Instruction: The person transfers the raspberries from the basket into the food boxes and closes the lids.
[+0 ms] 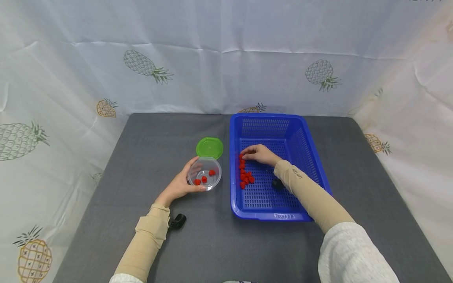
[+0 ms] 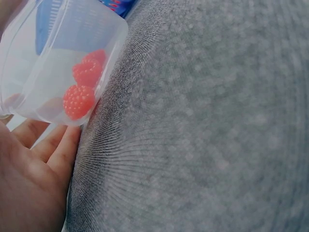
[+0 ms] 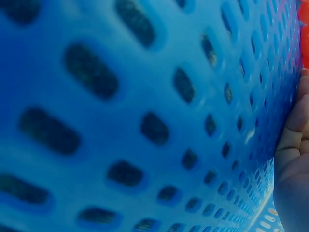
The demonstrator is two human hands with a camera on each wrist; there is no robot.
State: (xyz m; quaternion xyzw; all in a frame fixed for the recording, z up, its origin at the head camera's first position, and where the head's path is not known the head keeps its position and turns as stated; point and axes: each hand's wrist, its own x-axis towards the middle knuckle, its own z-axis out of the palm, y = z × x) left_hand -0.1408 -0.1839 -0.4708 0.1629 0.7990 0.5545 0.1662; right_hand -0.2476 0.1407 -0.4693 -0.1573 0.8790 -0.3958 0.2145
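My left hand [image 1: 182, 182] holds a clear plastic tub [image 1: 214, 181] on the table, fingers round its far side and thumb along its near side. Three red raspberries [image 2: 78, 102] lie in the tub. Over the left side of a blue perforated basket [image 1: 236, 196], my right hand [image 1: 260, 154] reaches down, thumb and fingertips pinching a raspberry [image 1: 242, 156] by the wall. Several more raspberries [image 1: 246, 179] lie in a line and a small cluster nearer the front. At the edge of the right wrist view, red fruit [image 3: 304, 34] shows just beyond the fingers.
A round green lid [image 1: 209, 147] lies behind the tub, left of the basket. The black wrist camera [image 1: 277, 184] hangs under my right forearm inside the basket; another black one [image 1: 178, 221] sits beside my left wrist. Patterned white cloth [image 1: 219, 78] surrounds the grey table [image 1: 212, 247].
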